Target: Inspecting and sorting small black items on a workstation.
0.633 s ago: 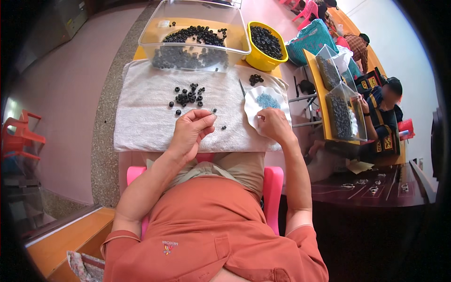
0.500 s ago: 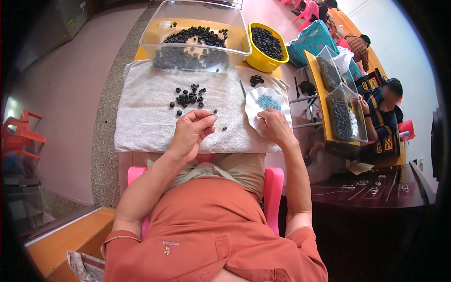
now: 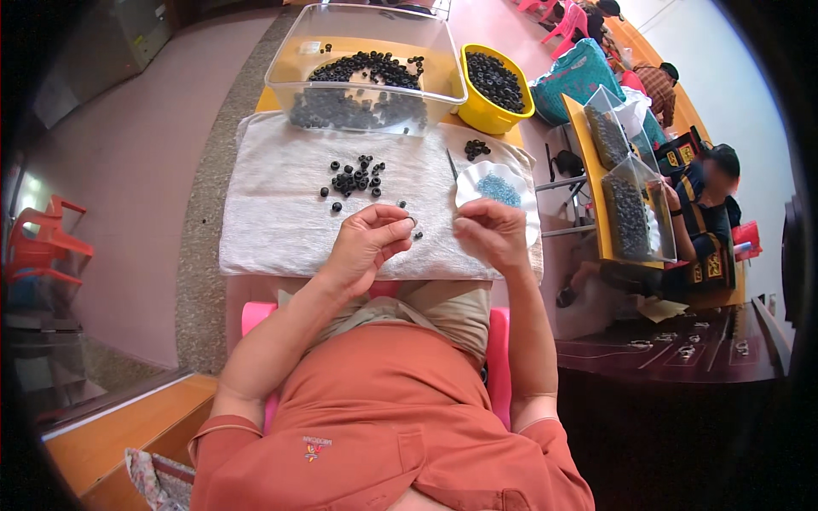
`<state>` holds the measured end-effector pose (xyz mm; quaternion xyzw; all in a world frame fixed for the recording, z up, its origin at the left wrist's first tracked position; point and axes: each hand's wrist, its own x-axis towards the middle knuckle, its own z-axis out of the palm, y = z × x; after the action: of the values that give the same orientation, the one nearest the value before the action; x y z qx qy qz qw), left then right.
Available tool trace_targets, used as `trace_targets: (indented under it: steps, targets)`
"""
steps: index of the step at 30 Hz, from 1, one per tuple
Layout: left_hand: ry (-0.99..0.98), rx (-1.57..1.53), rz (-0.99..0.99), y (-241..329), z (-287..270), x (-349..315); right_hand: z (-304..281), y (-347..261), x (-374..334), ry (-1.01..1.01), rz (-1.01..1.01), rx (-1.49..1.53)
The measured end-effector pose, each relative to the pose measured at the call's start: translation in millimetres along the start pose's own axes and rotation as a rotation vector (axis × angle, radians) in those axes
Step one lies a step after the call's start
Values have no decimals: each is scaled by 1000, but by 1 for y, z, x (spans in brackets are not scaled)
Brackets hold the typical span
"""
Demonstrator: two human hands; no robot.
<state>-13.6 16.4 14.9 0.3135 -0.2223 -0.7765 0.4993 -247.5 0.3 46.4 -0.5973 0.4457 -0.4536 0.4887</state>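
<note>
Over the white towel, my left hand pinches a small dark piece, perhaps a bead, between thumb and forefinger. Two small dark beads lie near those fingertips, one just beyond and the other to the right. My right hand hovers at the near left edge of a white wavy-rimmed dish, its fingers closed together. Whatever it holds is too small to make out. Pale blue beads lie in that dish. A loose group of black beads rests beyond my left hand.
At the far edge stand a clear plastic bin of black beads and a yellow basin full of them. A thin dark tool and a small bead pile lie near the dish. Rightward, a person sits by clear boxes.
My right hand has lifted from the blue beads and come left toward my left hand. My left hand has moved slightly nearer me. The whole view has shifted slightly.
</note>
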Motion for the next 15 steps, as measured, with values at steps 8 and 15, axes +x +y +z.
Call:
trace_targets:
  steps: [8, 15]
  targets:
    - [-132, 11, -128, 8, 3, -7, 30, 10, 4, -135, -32, 121]
    - [-152, 46, -117, 7, 4, -7, 30, 7, -1, -147, -4, 177]
